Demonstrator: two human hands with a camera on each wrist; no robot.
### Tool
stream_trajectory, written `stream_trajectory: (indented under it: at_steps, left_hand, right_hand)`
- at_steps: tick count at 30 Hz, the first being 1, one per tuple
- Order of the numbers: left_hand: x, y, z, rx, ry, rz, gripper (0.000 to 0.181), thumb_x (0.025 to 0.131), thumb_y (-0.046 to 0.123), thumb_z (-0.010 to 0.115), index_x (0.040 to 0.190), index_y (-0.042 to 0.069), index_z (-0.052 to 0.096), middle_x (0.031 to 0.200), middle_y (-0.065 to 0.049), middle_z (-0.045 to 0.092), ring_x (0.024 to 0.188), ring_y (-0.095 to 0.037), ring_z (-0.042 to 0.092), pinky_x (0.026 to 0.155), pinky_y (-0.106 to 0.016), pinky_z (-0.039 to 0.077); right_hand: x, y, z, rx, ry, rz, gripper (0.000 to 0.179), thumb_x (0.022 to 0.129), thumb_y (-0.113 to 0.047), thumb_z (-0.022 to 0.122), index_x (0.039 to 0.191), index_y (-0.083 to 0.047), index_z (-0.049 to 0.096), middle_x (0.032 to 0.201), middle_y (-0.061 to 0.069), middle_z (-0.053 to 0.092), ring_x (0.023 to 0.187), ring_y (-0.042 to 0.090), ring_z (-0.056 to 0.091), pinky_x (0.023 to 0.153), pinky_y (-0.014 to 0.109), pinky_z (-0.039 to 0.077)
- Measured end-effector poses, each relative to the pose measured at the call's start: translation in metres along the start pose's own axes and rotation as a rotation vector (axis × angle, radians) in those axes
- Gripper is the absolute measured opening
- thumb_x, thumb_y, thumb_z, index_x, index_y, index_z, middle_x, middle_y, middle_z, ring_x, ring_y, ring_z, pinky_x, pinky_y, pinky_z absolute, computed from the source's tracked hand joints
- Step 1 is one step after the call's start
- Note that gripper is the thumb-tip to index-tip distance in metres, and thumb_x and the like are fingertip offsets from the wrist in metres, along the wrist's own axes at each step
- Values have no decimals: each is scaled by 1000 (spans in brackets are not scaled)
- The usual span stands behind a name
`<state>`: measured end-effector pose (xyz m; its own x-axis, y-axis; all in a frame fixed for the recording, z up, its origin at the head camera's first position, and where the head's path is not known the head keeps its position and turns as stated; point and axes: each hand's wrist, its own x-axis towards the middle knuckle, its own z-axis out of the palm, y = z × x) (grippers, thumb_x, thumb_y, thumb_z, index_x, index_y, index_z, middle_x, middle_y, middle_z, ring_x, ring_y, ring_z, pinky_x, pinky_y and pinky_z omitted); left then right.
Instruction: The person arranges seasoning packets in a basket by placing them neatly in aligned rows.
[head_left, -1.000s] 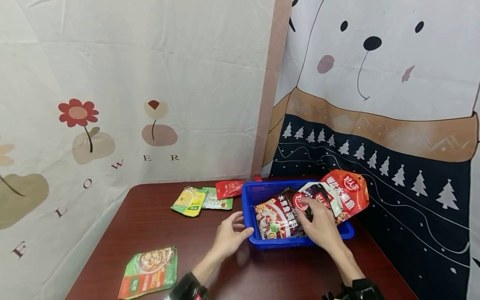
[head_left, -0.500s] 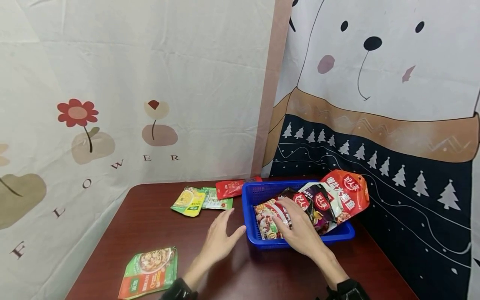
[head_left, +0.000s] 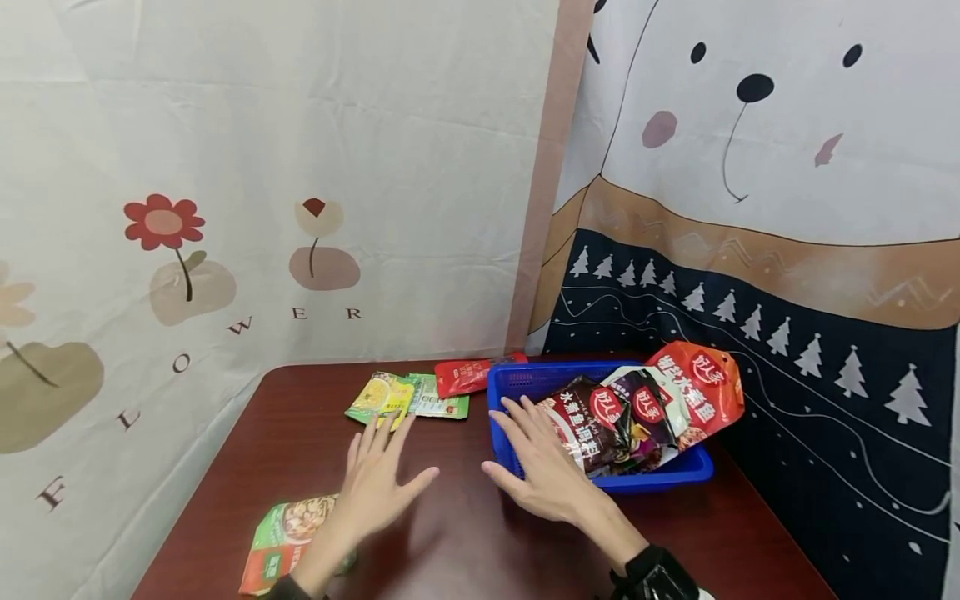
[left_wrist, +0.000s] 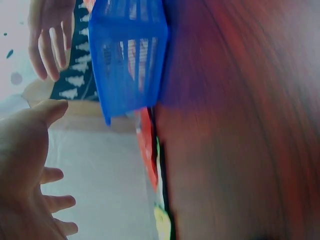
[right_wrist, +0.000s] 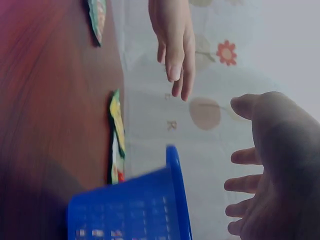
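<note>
My left hand (head_left: 375,487) is spread over the table, fingers straight and holding nothing. Its fingertips overlap a yellow seasoning packet (head_left: 380,393) in the head view, and its wrist partly hides a green and orange food pouch (head_left: 281,533). Above the left side of a blue plastic basket (head_left: 652,479) is my right hand (head_left: 543,471), fingers extended and nothing in them. Inside the basket lie a dark red pouch (head_left: 581,425), a black pouch (head_left: 645,408) and a red-orange pouch (head_left: 701,387) leaning out past the right rim. Both wrist views show the hands raised, apart from the basket.
Behind the yellow packet lie a green and white packet (head_left: 438,398) and a red packet (head_left: 468,377), near the table's back edge. The brown table (head_left: 465,533) borders a pale printed curtain (head_left: 420,183) and a bear-patterned curtain (head_left: 750,275).
My left hand has let go of the basket's left rim and moved left. The right hand has lifted off the pouches and shifted left. The basket and packets look unmoved; the view has turned slightly.
</note>
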<state>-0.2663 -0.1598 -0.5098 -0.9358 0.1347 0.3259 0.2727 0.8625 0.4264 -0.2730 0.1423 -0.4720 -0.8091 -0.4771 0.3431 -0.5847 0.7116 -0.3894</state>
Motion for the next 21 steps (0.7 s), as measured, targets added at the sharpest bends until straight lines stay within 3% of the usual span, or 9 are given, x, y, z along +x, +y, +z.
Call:
stream_trajectory:
  at_steps: [5,10,21]
  left_hand:
    - [3,-22,-11,47,-50,-22,95,99,65,77,173,16,45,185,-23,32,173,-57,18,134,-86,16]
    - [15,-36,-10,74,-51,0,91,99,59,81,170,12,49,183,-26,34,171,-59,22,133,-85,19]
    - [65,-37,6,37,-91,37,87,102,52,79,170,7,48,180,-30,38,171,-58,24,135,-82,22]
  right_hand:
    - [20,-9,12,-41,-74,-32,81,111,-61,62,173,-13,45,186,14,34,176,46,21,142,71,21]
    - [45,-14,20,-66,-127,-44,83,111,-63,61,173,-9,45,184,19,36,176,47,21,142,70,21]
    - [108,-7,19,-84,-241,3,81,112,-60,60,174,-11,42,183,22,36,175,49,22,143,70,19]
